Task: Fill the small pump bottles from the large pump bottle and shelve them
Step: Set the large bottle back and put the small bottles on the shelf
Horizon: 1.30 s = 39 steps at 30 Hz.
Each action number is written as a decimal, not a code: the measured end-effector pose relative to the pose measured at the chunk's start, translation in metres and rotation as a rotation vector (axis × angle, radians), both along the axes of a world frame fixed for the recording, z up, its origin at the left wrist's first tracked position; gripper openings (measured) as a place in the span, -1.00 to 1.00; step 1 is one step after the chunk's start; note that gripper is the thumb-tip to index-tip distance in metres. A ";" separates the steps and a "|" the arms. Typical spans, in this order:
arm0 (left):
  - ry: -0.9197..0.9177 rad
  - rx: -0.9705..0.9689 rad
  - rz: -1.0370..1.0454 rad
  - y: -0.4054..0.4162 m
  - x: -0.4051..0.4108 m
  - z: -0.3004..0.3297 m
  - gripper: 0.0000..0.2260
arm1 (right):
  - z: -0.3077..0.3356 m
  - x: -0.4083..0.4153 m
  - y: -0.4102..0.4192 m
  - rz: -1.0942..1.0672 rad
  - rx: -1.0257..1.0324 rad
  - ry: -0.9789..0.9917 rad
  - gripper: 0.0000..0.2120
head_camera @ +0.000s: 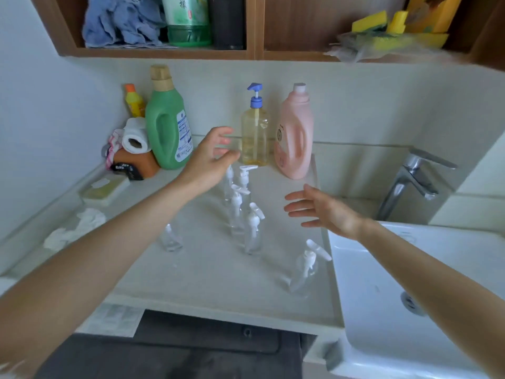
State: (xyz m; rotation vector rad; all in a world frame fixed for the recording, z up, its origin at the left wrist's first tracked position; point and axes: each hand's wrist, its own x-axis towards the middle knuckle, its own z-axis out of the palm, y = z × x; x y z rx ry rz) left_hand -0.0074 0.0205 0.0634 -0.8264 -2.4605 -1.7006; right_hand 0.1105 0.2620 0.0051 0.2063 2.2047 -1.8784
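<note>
The large pump bottle, clear with yellowish liquid and a blue pump, stands at the back of the counter against the wall. My left hand hovers open just left of it, fingers curved, not touching. Several small clear pump bottles with white pumps stand on the counter: a cluster in the middle, one nearer me, one to the left, and one leaning near the sink. My right hand is open above the counter, right of the cluster, holding nothing.
A green detergent bottle and a pink bottle flank the large pump bottle. Toilet roll and clutter sit at the back left. A white sink with tap lies to the right. A wooden shelf hangs overhead, holding cloths, bottles and sponges.
</note>
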 end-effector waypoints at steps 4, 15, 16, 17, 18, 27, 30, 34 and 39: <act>-0.039 0.036 0.193 -0.016 0.033 -0.060 -0.63 | -0.025 0.053 0.009 0.153 -0.111 -0.031 -0.36; -0.093 -0.370 -0.017 0.009 0.076 -0.125 -0.49 | -0.062 0.091 -0.034 0.072 0.353 0.137 -0.27; -0.068 -0.377 0.008 0.011 0.076 -0.129 -0.52 | -0.063 0.089 -0.037 0.050 0.377 0.148 -0.34; -0.061 -0.369 0.029 0.012 0.077 -0.132 -0.54 | -0.063 0.087 -0.039 0.039 0.397 0.164 -0.41; -0.065 -0.357 0.046 0.014 0.077 -0.134 -0.58 | -0.064 0.085 -0.040 0.030 0.414 0.190 -0.47; -0.044 -0.315 0.025 0.051 0.069 -0.092 -0.52 | -0.028 0.036 0.002 0.037 0.473 0.303 -0.54; 0.069 -0.227 0.044 0.074 0.057 -0.025 -0.59 | 0.038 0.001 0.034 0.009 0.474 0.424 -0.43; 0.282 -0.068 0.036 0.105 0.039 0.076 -0.64 | 0.154 -0.048 0.065 0.038 0.383 0.696 -0.65; 0.424 -0.018 0.128 0.151 -0.023 0.179 -0.62 | 0.267 -0.133 0.088 0.079 0.501 0.885 -0.81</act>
